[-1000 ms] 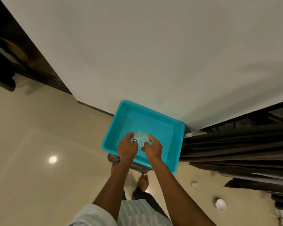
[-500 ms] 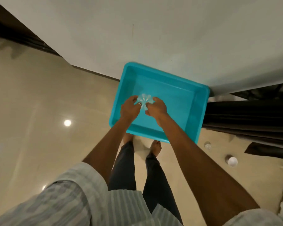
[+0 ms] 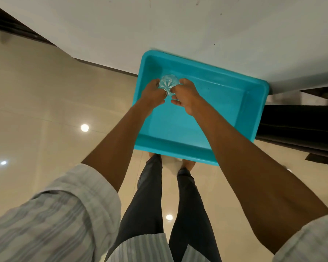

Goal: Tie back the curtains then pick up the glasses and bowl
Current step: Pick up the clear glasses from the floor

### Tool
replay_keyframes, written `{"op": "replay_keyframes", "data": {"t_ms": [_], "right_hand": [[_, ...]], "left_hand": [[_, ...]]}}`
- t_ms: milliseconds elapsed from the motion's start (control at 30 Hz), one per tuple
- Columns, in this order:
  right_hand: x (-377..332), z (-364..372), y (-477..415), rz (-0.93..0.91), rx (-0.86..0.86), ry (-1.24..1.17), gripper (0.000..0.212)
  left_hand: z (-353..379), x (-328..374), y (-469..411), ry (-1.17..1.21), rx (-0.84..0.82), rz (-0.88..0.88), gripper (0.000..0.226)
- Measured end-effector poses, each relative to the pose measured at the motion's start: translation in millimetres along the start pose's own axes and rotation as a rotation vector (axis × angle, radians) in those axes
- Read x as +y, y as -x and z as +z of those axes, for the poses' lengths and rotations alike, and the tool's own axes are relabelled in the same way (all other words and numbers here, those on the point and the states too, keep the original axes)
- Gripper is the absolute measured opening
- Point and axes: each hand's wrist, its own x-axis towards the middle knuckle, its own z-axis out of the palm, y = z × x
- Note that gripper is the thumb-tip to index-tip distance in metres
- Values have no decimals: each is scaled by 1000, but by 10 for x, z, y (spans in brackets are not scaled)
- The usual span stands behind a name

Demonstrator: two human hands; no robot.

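The cut glass point(image 3: 168, 84) sat low inside the teal tub point(image 3: 206, 70), toward its far-left corner. The left hand point(image 3: 152, 93) and right hand point(image 3: 187, 96) both gripped it, fingers curled round its sides. I couldn't tell whether it touched the floor. I judged that letting go early could drop it onto hard plastic and chip it.

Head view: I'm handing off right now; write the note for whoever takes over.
Left hand and right hand both grip the clear cut-glass tumbler, star-cut end towards the camera, over the far left corner of the turquoise plastic tub; contact unclear.
Dark curtain hangs right of the tub; no tie visible.
Done: one glass at the tub.
Left: release it, fetch other glasses and bowl, none in view.
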Motion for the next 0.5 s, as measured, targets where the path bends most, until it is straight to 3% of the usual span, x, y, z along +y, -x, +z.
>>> {"op": "replay_keyframes", "data": {"t_ms": [200,400,500], "right_hand": [[87,-4,-169,-41,-23,6,37],[232,-57,-113,-59,0,-40,48],[339,-154,-9,-13,42,-27,58]], "left_hand": [[63,-32,-174,16,-44,-18,37],[68,-106,-165,-31,-10,-55,73],[59,-147,-84,-13,71,-138,52]]}}
